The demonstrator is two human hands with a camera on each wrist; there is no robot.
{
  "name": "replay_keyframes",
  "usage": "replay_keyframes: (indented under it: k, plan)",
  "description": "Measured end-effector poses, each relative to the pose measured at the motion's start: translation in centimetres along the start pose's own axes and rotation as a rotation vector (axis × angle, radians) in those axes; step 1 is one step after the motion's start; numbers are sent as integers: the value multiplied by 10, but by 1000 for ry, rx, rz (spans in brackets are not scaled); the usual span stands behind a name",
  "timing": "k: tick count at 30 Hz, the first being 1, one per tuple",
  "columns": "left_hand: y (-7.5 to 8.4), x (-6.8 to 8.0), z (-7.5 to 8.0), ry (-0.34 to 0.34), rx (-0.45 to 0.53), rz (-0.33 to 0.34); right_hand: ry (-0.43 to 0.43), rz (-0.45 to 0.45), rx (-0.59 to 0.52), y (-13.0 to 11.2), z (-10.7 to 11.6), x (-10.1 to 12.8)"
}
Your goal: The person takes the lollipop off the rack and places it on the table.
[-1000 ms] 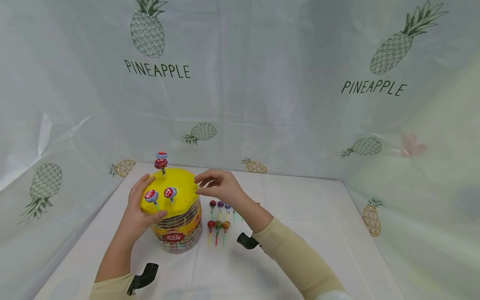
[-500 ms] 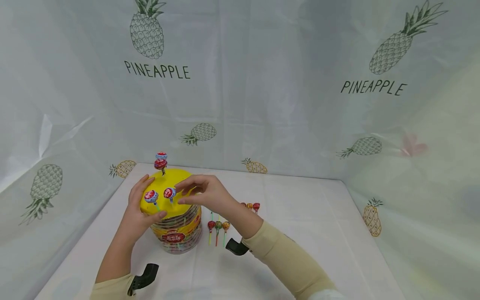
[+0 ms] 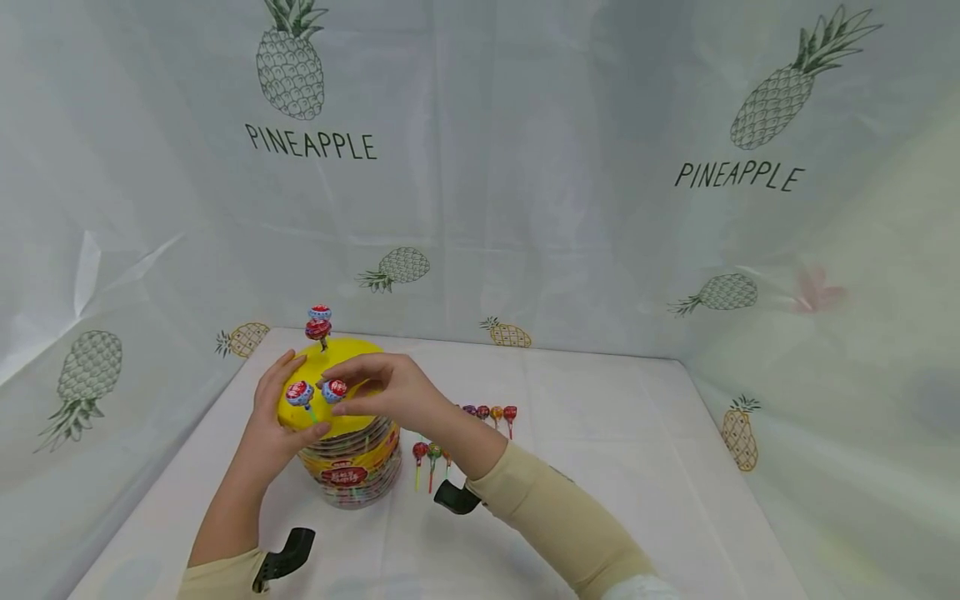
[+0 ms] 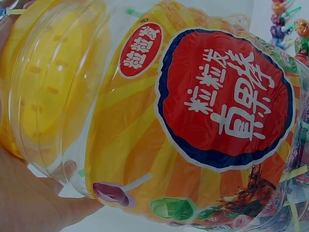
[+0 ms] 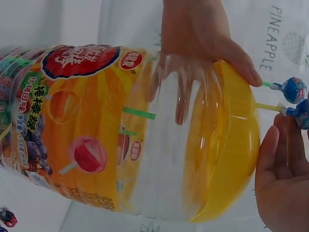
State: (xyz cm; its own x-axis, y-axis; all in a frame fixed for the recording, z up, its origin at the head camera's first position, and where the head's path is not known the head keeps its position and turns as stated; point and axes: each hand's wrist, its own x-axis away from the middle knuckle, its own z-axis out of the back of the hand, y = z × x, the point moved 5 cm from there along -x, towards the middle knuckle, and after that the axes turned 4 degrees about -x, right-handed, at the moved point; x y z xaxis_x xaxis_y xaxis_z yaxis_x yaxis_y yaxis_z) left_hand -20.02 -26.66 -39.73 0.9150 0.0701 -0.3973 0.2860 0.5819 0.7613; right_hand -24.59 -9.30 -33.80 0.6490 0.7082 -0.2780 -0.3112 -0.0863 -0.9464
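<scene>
A clear lollipop jar (image 3: pixel 348 471) with a yellow lid (image 3: pixel 363 387) stands on the white table. My left hand (image 3: pixel 288 408) grips the lid's left side, thumb on the front rim; the left wrist view shows my palm (image 4: pixel 29 203) against the jar (image 4: pixel 227 96). Three lollipops stand in the lid: one at the back (image 3: pixel 318 325), one at the front left (image 3: pixel 300 392), and one (image 3: pixel 334 389) whose head my right hand (image 3: pixel 343 400) pinches. In the right wrist view my fingers (image 5: pixel 282 179) reach that lollipop (image 5: pixel 301 113) beside the lid (image 5: pixel 236 145).
Several loose lollipops lie on the table right of the jar: a far row (image 3: pixel 489 412) and a nearer group (image 3: pixel 429 454), partly hidden by my right forearm. Pineapple-print sheeting (image 3: pixel 525 208) walls the table on three sides.
My right hand has moved left across the lid, from its right edge to the front lollipop, and now pinches it. The left hand and jar have stayed in place.
</scene>
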Motion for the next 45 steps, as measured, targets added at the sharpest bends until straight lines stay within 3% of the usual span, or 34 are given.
replay_keyframes:
  k: [7,14,31,39,45]
  plan:
    - [0,0,-1,-1,16,7,38,34,-34,-9,5,1]
    - [1,0,0,-7,-23,39,85,53,-156,-7,22,12]
    - [-1,-2,-1,-10,-12,83,179,-89,-214,65,65,58]
    - [-5,-3,-2,-10,9,90,281,-176,-148,98,82,80]
    - [-3,-2,-1,-3,14,70,303,-238,-145,118,91,91]
